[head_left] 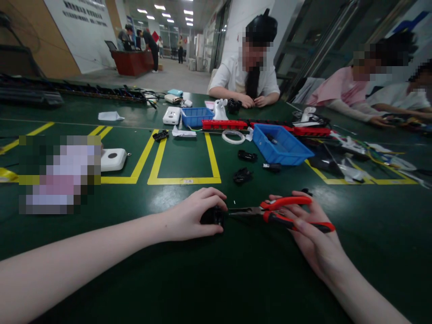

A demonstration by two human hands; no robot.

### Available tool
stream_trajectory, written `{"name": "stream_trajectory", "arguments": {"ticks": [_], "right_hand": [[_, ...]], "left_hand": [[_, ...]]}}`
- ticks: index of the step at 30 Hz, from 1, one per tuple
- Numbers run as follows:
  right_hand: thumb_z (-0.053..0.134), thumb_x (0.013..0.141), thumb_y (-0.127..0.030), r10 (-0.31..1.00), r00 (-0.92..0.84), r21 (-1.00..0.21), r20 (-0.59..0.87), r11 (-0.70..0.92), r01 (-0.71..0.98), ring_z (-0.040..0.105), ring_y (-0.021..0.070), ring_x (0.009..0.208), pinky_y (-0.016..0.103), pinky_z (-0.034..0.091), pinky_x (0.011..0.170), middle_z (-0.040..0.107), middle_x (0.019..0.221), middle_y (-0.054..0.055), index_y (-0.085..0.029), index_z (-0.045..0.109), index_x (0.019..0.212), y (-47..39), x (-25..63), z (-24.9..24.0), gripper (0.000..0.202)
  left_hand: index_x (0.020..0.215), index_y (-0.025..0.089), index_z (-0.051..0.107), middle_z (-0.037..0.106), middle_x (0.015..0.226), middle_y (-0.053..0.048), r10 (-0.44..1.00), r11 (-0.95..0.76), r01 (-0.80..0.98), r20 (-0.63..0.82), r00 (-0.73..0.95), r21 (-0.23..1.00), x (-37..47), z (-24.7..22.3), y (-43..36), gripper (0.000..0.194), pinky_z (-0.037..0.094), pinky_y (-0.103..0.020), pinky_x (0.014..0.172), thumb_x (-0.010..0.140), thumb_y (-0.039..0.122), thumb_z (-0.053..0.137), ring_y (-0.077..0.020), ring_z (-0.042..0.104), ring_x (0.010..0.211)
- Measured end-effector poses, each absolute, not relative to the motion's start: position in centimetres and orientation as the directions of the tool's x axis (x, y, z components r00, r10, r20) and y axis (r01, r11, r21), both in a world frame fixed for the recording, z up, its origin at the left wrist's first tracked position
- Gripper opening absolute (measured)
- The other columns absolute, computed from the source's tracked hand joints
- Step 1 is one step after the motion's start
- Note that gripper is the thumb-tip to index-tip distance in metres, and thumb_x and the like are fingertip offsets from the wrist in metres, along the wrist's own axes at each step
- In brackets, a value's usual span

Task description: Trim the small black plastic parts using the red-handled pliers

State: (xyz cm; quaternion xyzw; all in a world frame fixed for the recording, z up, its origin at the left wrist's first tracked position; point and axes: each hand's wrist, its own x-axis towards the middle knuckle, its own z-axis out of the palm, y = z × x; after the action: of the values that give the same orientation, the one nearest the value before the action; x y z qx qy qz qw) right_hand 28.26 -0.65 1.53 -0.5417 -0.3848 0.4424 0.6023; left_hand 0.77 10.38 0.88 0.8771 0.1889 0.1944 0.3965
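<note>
My left hand (197,216) is curled round a small black part (218,217) on the green table, its thumb and fingers on either side. My right hand (312,229) holds long-nosed pliers (266,211) with red and black handles. Their jaws point left, and the tip is close beside the black part; whether they touch is unclear. A tiny white piece (234,202) lies just above the jaws. Further up sit more black parts (243,175), (247,155) and a dark cylindrical piece (272,167).
Beyond are a blue bin (281,146), a smaller blue bin (197,118), a red strip (224,125) and a white tape ring (233,137). A white device (114,159) lies left, bagged parts (353,171) right. A person (248,81) sits opposite; others sit at right.
</note>
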Motion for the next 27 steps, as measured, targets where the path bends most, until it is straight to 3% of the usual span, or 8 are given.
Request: {"name": "stream_trajectory", "arguments": {"ticks": [6, 13, 17, 21, 27], "right_hand": [[0.080, 0.071, -0.041, 0.945, 0.325, -0.985, -0.012, 0.045, -0.169, 0.064, 0.0326, 0.119, 0.059, 0.043, 0.106, 0.071, 0.119, 0.009, -0.032, 0.053, 0.119, -0.9, 28.3, 1.3, 0.056], [0.079, 0.075, -0.042, 0.973, 0.230, -0.992, 0.012, 0.040, -0.117, 0.065, 0.0310, 0.116, 0.058, 0.045, 0.105, 0.070, 0.122, 0.009, -0.032, 0.048, 0.121, -0.2, 28.3, 0.3, 0.056], [0.082, 0.073, -0.042, 0.974, 0.217, -0.998, 0.063, 0.064, 0.002, 0.066, 0.0281, 0.113, 0.054, 0.046, 0.104, 0.070, 0.120, 0.008, -0.031, 0.043, 0.120, 0.0, 28.3, 0.2, 0.063], [0.083, 0.071, -0.048, 0.973, 0.208, -0.991, 0.101, 0.080, 0.106, 0.069, 0.0265, 0.101, 0.049, 0.052, 0.095, 0.069, 0.119, 0.009, -0.030, 0.039, 0.121, -0.5, 28.4, 0.1, 0.069], [0.081, 0.070, -0.053, 0.957, 0.257, -0.983, 0.136, 0.099, 0.152, 0.067, 0.0224, 0.084, 0.043, 0.055, 0.083, 0.067, 0.116, 0.009, -0.028, 0.039, 0.124, -1.6, 27.3, 0.5, 0.072]], "left_hand": [[0.116, 0.021, 0.060, 0.051, 0.139, -0.010, 0.510, -0.615, 0.170, 0.224, 0.831, 0.770, 0.8, 0.5, 10.4, 0.033, 0.047, -0.048, 0.108, 0.086, 0.028, 0.072, -0.0261, 0.052, 0.130], [0.122, 0.023, 0.059, 0.051, 0.142, -0.010, 0.439, -0.740, 0.194, 0.244, 0.865, 0.644, 0.8, 0.8, 10.2, 0.037, 0.044, -0.051, 0.111, 0.087, 0.030, 0.070, -0.0283, 0.048, 0.134], [0.125, 0.023, 0.057, 0.046, 0.150, -0.010, 0.476, -0.758, 0.262, 0.231, 0.848, 0.598, 0.8, 1.0, 9.4, 0.038, 0.043, -0.050, 0.114, 0.089, 0.030, 0.068, -0.0278, 0.047, 0.137], [0.129, 0.023, 0.054, 0.043, 0.155, -0.010, 0.527, -0.764, 0.363, 0.192, 0.828, 0.533, 0.3, 1.4, 7.0, 0.038, 0.038, -0.051, 0.118, 0.092, 0.025, 0.063, -0.0279, 0.037, 0.146], [0.123, 0.026, 0.056, 0.047, 0.152, -0.007, 0.665, -0.635, 0.461, 0.136, 0.734, 0.620, -0.5, 1.1, 1.0, 0.032, 0.036, -0.053, 0.120, 0.092, 0.022, 0.061, -0.0277, 0.038, 0.146]]}}
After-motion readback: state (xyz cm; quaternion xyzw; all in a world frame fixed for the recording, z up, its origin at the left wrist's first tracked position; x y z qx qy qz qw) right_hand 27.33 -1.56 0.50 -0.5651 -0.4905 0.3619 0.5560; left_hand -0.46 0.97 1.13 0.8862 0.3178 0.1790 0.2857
